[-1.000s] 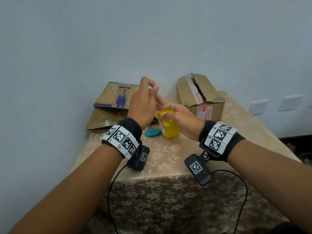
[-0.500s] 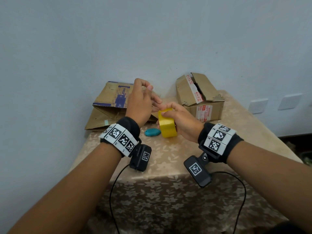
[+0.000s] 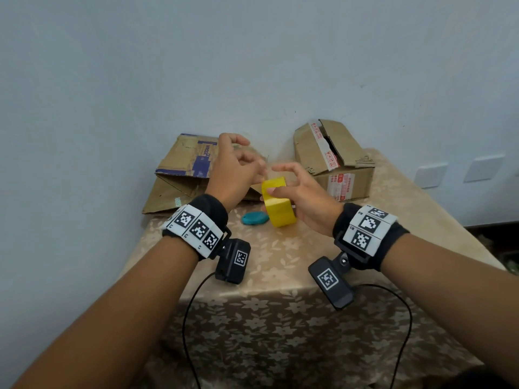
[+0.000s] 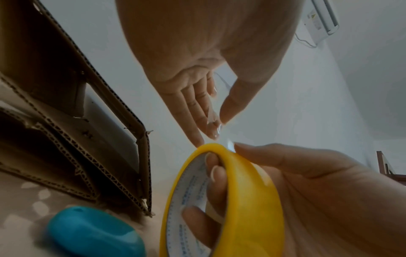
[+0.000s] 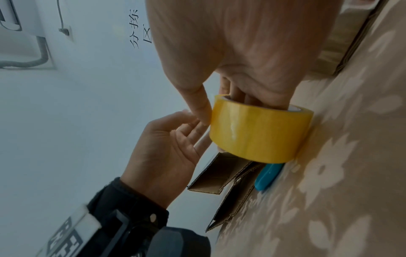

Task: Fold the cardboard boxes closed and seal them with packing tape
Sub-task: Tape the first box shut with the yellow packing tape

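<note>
Both hands are raised above the surface point(image 3: 323, 265) between the two cardboard boxes. Our right hand point(image 3: 306, 202) grips the yellow tape roll point(image 3: 278, 204), fingers hooked through its core and thumb on the outer face. Our left hand point(image 3: 234, 171) pinches the clear tape end point(image 4: 212, 114) between thumb and fingertips just above the roll.

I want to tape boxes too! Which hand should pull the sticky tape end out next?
Probably the left hand: its fingertips sit right at the top edge of the yellow tape roll, seemingly pinching a clear strip. The right hand is busy gripping the roll through its core.
</note>
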